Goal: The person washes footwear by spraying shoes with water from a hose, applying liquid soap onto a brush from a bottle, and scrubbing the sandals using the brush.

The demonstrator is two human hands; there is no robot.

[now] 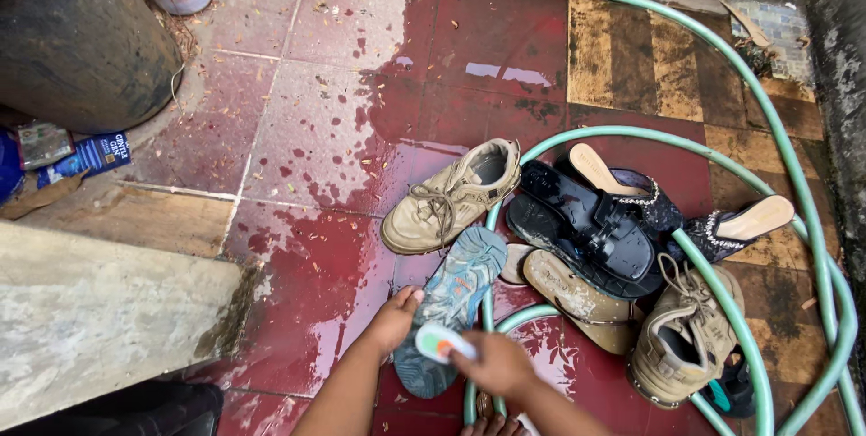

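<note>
White brush [442,343] sits clamped in the right hand [494,364], pressed on a blue insole [454,296] that the left hand [395,317] pins to wet red tiles [334,138]. Two tan boots [451,194], two beaded heels [722,224], one black sandal [582,224], one green hose [794,220], one dark barrel [77,35] surround.

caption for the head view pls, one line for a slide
Left hand steadies an upturned shoe on wet red tiles while right hand scrubs it.
</note>
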